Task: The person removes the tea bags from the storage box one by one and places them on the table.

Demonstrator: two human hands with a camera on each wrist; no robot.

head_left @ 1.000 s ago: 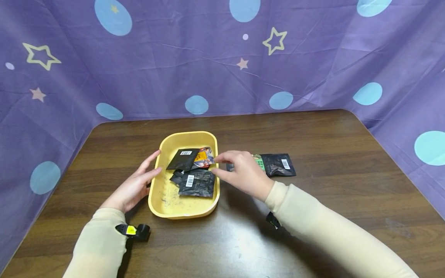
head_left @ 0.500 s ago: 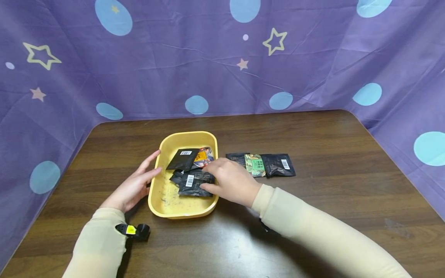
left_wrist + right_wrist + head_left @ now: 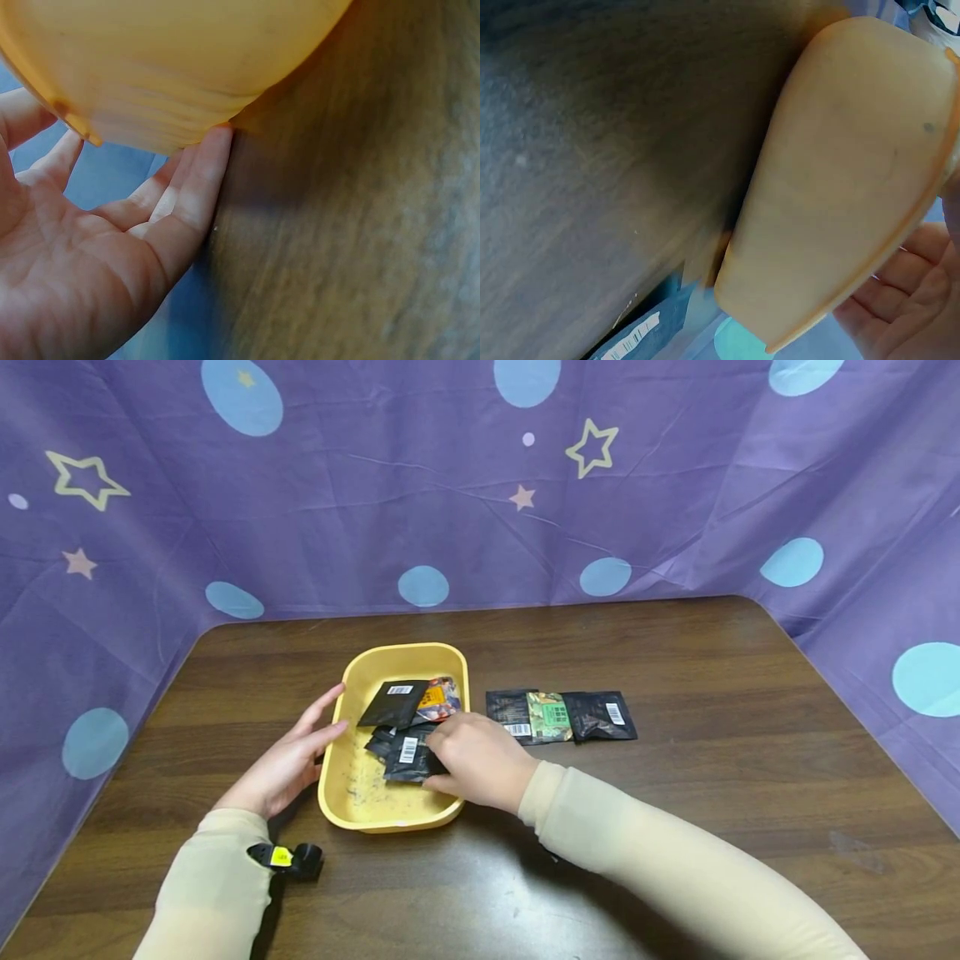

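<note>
A yellow plastic bin (image 3: 375,806) holds several small sachets. My left hand (image 3: 281,768) rests against its left side, thumb over the rim and fairly straight fingers along the outer wall (image 3: 195,75). Reaching over the right rim, my right hand (image 3: 480,764) curls thumb and fingers about the right part of a black sachet (image 3: 405,770) with a barcode label. The hand covers that end of the sachet. Behind it lie another black sachet (image 3: 390,703) and a colourful one (image 3: 437,702) with an orange label. In the right wrist view, my right hand (image 3: 907,300) bends over the bin's rim.
Right of the bin, a row of sachets lies on the wooden table (image 3: 675,668): a black one (image 3: 510,706), a green patterned one (image 3: 551,717) and another black one (image 3: 600,714). A purple curtain (image 3: 465,527) with stars hangs behind the table.
My right hand has moved left and down from the bin's right rim onto the barcoded black sachet, and its fingers have drawn in. The left hand stays at the bin's side.
</note>
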